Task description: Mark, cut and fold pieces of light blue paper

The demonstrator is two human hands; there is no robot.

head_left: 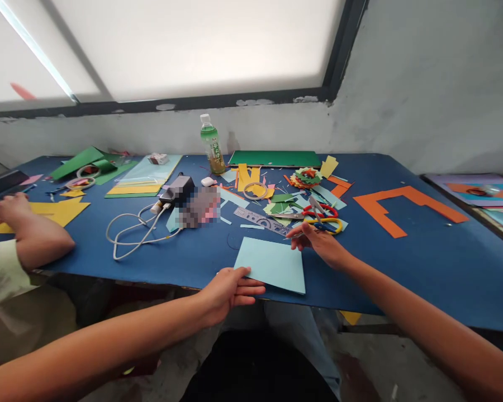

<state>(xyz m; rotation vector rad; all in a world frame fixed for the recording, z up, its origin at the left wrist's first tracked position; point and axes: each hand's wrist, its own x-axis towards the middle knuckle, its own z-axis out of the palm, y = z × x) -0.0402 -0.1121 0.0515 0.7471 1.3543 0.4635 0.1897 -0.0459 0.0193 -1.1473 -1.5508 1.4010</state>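
Note:
A folded sheet of light blue paper (pixel 272 263) lies at the table's near edge. My left hand (pixel 232 290) holds its near left edge, thumb on top and fingers below the edge. Close to the sheet's far right corner is my right hand (pixel 314 241), fingers curled; a thin pale tip shows by them, but what they hold, if anything, I cannot make out. Just beyond that hand lie red-handled scissors (pixel 327 210) and yellow-and-blue-handled scissors (pixel 333 225). A clear ruler (pixel 262 220) lies beyond the sheet, among paper scraps (pixel 283 205).
An orange paper cutout (pixel 385 209) is at right. At left are a white cable (pixel 128 245), a black adapter (pixel 178 188) and another person's arm (pixel 33 229) over yellow paper (pixel 62 212). A green-labelled bottle (pixel 213 146) and tape roll (pixel 255 191) stand farther back.

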